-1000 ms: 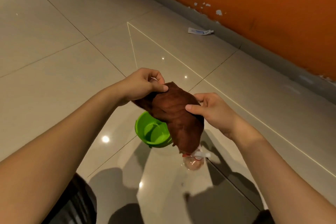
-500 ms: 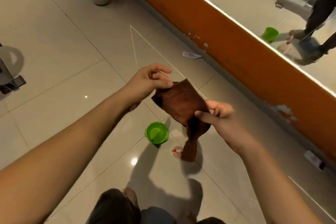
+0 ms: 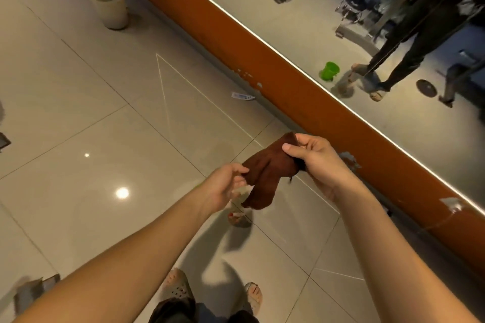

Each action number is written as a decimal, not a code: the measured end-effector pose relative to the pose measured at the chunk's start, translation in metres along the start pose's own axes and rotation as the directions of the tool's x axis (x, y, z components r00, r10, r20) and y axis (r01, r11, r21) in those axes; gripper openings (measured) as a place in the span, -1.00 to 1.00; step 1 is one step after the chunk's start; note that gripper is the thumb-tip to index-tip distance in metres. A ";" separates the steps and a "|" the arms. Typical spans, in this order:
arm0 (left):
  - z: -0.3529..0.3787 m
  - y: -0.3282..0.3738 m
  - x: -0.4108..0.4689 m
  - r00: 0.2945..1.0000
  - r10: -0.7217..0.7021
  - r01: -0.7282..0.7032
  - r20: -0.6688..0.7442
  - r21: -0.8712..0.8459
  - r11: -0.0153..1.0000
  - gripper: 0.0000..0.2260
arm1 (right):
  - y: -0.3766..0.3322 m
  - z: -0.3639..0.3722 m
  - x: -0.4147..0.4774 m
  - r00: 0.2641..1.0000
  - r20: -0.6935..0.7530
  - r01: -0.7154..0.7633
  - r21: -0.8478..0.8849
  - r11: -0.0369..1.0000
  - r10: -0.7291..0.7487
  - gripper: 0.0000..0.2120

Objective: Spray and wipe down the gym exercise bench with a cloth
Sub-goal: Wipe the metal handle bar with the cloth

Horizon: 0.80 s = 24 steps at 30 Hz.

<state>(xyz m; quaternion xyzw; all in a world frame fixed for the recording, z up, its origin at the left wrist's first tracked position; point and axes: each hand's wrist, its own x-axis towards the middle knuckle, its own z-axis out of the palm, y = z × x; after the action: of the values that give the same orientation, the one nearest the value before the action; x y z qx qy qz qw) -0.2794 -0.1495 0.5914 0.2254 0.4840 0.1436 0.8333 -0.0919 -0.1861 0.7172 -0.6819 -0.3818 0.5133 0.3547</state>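
I hold a dark brown cloth [image 3: 265, 176] in front of me, above the tiled floor. My right hand [image 3: 315, 162] pinches its upper corner between thumb and fingers. My left hand [image 3: 225, 186] pinches the cloth's lower left edge, and the rest hangs down between the hands. A clear bottle with a red part [image 3: 237, 216] lies on the floor right below the cloth, mostly hidden by my left hand. No exercise bench shows on my side of the room.
An orange wall base [image 3: 288, 81] under a big mirror runs along the right. The mirror shows a green bucket [image 3: 329, 71], gym gear and a standing person. A beige bin [image 3: 109, 5] stands far left, a small white tube [image 3: 242, 96] lies by the wall.
The view has risen and turned toward the mirror. Both hands carried the cloth to the right; the right hand now holds it higher than the left. The green bucket on the floor is hidden.
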 end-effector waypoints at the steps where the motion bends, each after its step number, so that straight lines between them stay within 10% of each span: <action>1: -0.001 0.006 -0.006 0.999 0.036 -0.035 -0.030 0.027 0.999 -0.92 | -0.005 0.000 -0.004 1.000 -0.021 0.007 0.011 1.000 -0.007 -0.86; 11: -0.027 0.076 -0.113 0.758 0.548 -0.499 -0.355 0.226 0.837 -0.70 | -0.046 0.022 0.000 0.992 -0.097 -0.059 0.258 0.964 0.086 -0.95; 18: -0.047 0.075 -0.189 0.704 0.438 -0.463 -0.558 0.106 0.880 -0.53 | -0.073 0.069 0.045 0.956 0.288 -0.127 0.233 0.964 0.057 -0.81; 24: -0.016 0.026 -0.251 0.284 0.429 -0.419 -0.858 0.291 0.860 -0.52 | -0.100 0.109 0.050 0.789 0.613 -0.034 0.099 0.994 -0.034 -0.89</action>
<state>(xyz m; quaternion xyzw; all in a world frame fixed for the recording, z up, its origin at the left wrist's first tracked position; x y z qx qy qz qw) -0.4172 -0.2385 0.7838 0.2353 0.7761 0.4541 0.3689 -0.2045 -0.0859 0.7584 -0.4587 -0.4487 0.7262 0.2467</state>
